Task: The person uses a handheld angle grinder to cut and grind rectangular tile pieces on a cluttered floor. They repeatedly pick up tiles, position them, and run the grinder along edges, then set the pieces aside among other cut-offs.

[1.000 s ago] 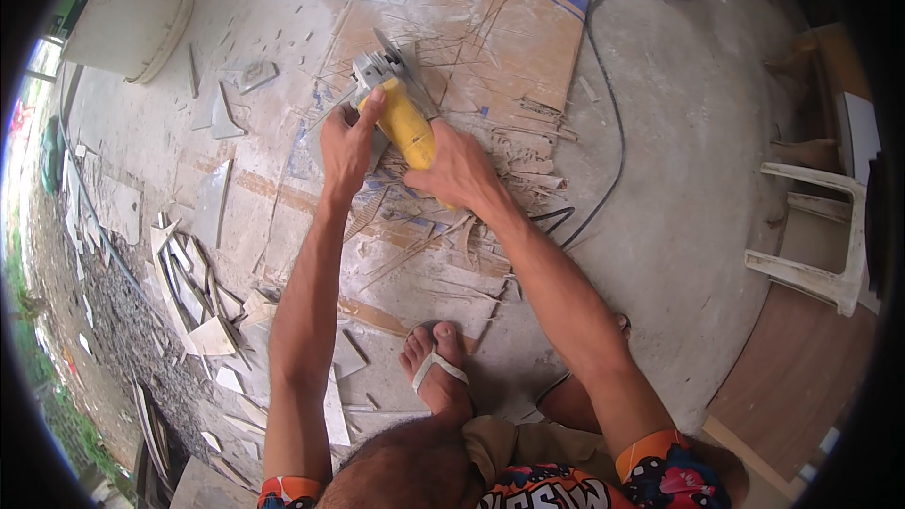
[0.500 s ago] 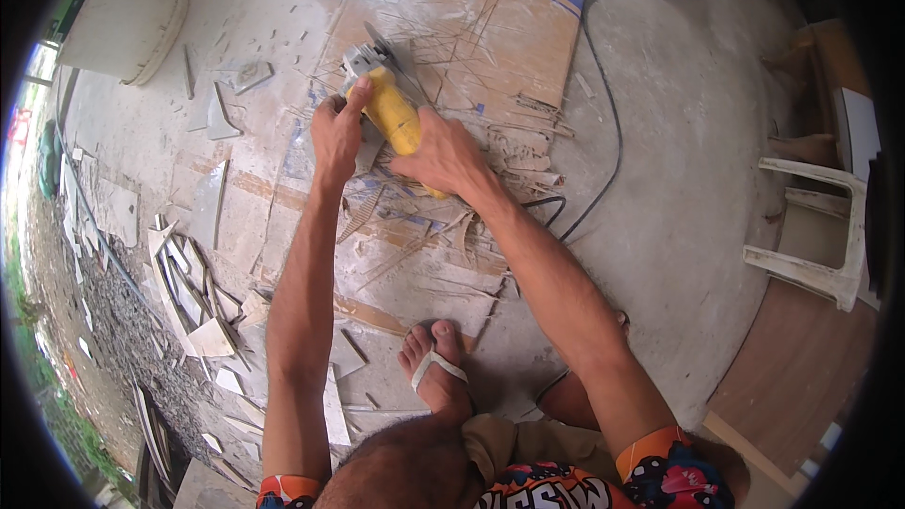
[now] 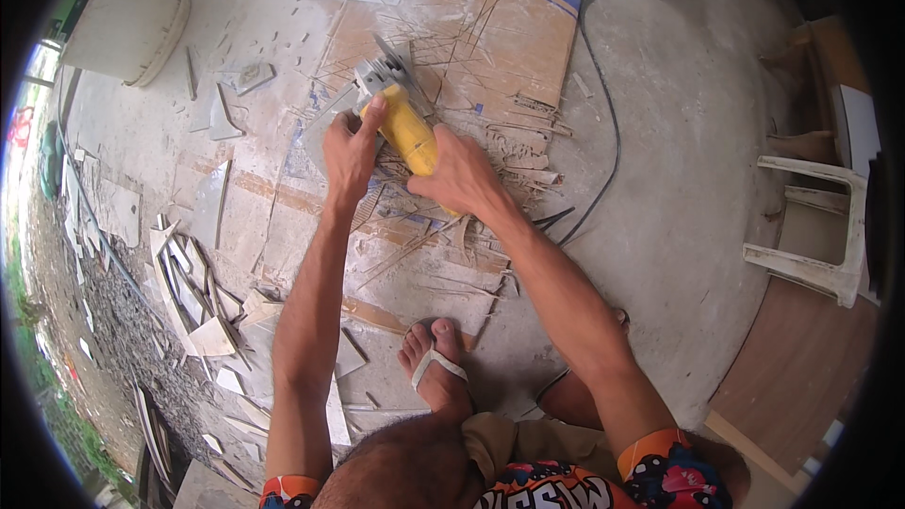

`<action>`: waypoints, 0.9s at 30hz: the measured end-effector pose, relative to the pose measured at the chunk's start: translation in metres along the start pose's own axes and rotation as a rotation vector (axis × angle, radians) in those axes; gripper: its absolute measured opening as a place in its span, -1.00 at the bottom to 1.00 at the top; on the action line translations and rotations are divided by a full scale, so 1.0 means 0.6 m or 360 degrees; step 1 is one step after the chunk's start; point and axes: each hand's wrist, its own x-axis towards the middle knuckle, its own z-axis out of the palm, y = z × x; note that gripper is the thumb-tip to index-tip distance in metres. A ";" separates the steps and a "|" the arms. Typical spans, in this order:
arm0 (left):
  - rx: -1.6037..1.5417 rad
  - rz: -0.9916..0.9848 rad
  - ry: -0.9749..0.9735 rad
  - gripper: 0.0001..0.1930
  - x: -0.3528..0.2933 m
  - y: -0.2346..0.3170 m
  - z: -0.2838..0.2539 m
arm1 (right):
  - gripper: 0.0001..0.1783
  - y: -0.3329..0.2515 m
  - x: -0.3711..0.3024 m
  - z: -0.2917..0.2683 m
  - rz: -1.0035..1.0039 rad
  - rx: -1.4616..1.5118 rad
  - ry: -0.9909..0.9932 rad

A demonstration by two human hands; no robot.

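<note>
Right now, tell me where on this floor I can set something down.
Bare concrete floor lies between the dark cord and the white plastic frame on the right. It's crowded at left among broken tile pieces, and around the yellow grinder, where thin scraps litter the cardboard.

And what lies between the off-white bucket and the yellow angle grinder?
In the head view, thin flat broken pieces lie on the floor, then dusty flattened cardboard closer to the angle grinder.
</note>
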 end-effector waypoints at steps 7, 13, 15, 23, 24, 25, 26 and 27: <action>0.0114 -0.0049 -0.0021 -0.21 0.008 -0.002 -0.006 | -0.36 -0.005 -0.001 -0.004 0.0078 0.0006 -0.0043; 0.0096 -0.0032 0.0034 -0.21 0.020 0.008 -0.005 | -0.35 -0.010 0.018 0.000 0.0058 -0.0016 -0.0038; 0.0089 -0.0019 0.0041 -0.21 0.022 0.005 -0.005 | -0.34 -0.010 0.020 0.003 0.0051 -0.0023 -0.0019; 0.0109 -0.0018 -0.0005 -0.23 0.019 -0.003 -0.005 | -0.34 0.003 0.013 0.002 -0.0016 0.0006 0.0000; 0.0112 -0.0015 -0.0006 -0.23 0.018 -0.004 -0.006 | -0.34 0.001 0.010 0.002 -0.0020 0.0014 -0.0003; 0.0115 -0.0012 -0.0007 -0.23 0.016 -0.006 -0.008 | -0.34 -0.001 0.007 0.002 -0.0024 0.0022 -0.0007; 0.0088 -0.0012 -0.0018 -0.23 0.014 -0.008 -0.009 | -0.34 -0.002 0.005 0.002 -0.0006 0.0026 -0.0022; 0.0058 -0.0011 -0.0037 -0.24 0.010 -0.006 -0.006 | -0.34 -0.003 0.001 -0.003 0.0016 0.0029 -0.0031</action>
